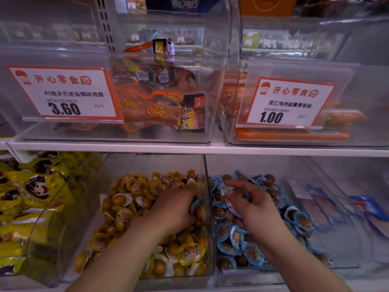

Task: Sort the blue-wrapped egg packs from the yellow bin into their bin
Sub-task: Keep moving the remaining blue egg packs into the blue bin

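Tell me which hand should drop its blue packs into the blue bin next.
Right. The right hand already hovers over the blue bin, its fingers curled round blue-wrapped egg packs. The left hand is down in the yellow bin, touching a blue pack by the divider.

The white shelf (pixel 189 149) runs across above both lower bins, capping the reach from above. Between the yellow bin (pixel 117 165) and the blue bin (pixel 263 165) stands a clear divider wall (pixel 207 207); hands pass over its top edge only. Both bins are open at the top toward the viewer. Egg packs fill each bin floor. A tilted clear bin wall (pixel 52 207) closes the left side.
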Demonstrator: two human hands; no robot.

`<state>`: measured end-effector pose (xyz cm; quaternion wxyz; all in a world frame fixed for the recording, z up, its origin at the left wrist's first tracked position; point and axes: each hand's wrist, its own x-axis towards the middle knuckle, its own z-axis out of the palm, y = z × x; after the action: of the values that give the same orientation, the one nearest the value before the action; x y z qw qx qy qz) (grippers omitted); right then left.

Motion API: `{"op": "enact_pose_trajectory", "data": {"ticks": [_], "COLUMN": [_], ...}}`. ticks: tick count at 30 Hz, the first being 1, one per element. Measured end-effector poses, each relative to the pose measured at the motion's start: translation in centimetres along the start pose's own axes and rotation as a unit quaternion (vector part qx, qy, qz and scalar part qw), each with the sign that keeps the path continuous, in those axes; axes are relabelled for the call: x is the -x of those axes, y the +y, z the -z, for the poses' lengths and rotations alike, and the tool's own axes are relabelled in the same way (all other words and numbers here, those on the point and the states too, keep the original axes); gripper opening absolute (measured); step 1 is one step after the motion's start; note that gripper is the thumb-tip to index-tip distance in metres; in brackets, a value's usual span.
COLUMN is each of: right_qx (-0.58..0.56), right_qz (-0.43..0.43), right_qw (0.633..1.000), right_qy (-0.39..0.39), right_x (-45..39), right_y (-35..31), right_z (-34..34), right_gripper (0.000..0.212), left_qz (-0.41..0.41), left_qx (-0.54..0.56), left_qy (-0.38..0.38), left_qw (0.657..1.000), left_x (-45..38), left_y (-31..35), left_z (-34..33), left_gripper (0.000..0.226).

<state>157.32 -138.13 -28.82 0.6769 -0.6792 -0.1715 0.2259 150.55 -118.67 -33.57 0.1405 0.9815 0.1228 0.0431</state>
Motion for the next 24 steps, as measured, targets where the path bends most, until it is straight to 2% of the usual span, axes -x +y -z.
{"op": "enact_pose_trajectory", "data": {"ticks": [3, 7, 9, 11, 13, 15, 16, 18, 20, 22, 24], "right_qx": [-0.005, -0.026, -0.052, -0.094, -0.179, -0.273, -0.282, -0.242, -0.186, -0.141, -0.157], "right_qz": [-0.001, 0.014, 0.017, 0.003, -0.043, -0.096, -0.103, -0.089, -0.080, -0.074, -0.079], "right_qw": [1.000, 0.999, 0.998, 0.995, 0.982, 0.951, 0.946, 0.961, 0.978, 0.987, 0.984], "right_qy": [0.001, 0.019, 0.020, 0.012, -0.039, -0.105, -0.123, -0.101, -0.044, 0.003, 0.044], "right_x": [0.0, 0.3, 0.4, 0.6, 1.0, 1.2, 1.3, 1.2, 0.7, -0.2, -1.2], "right_y": [-0.1, -0.8, -1.0, -1.3, -1.7, -2.0, -2.1, -1.9, -1.5, -1.3, -1.6], "right_z": [0.1, 0.2, 0.2, 0.0, -0.3, -0.5, -0.5, 0.1, 1.3, 2.8, 4.2], "right_gripper": [0.020, 0.018, 0.017, 0.016, 0.033, 0.058, 0.061, 0.044, 0.027, 0.026, 0.024], "left_qz": [0.007, 0.089, 0.076, 0.028, -0.020, -0.076, -0.096, -0.107, -0.080, -0.027, 0.002], "left_qx": [0.033, 0.187, 0.301, 0.373, 0.371, 0.287, 0.231, 0.166, 0.202, 0.291, 0.307], "left_qy": [0.027, 0.095, 0.122, 0.132, 0.147, 0.185, 0.192, 0.159, 0.115, 0.102, 0.136], "left_qw": [0.999, 0.974, 0.943, 0.918, 0.917, 0.937, 0.949, 0.967, 0.969, 0.951, 0.942], "left_x": [0.6, 1.4, 2.4, 3.5, 4.4, 4.7, 4.5, 4.1, 3.8, 3.4, 2.8], "left_y": [-0.5, -1.4, -0.2, 2.6, 5.8, 8.2, 8.9, 9.0, 7.9, 6.3, 4.7], "left_z": [0.6, 4.5, 6.4, 7.3, 6.8, 5.8, 5.4, 4.7, 4.1, 3.8, 3.4], "left_gripper": [0.032, 0.031, 0.043, 0.051, 0.054, 0.056, 0.056, 0.062, 0.067, 0.052, 0.029]}}
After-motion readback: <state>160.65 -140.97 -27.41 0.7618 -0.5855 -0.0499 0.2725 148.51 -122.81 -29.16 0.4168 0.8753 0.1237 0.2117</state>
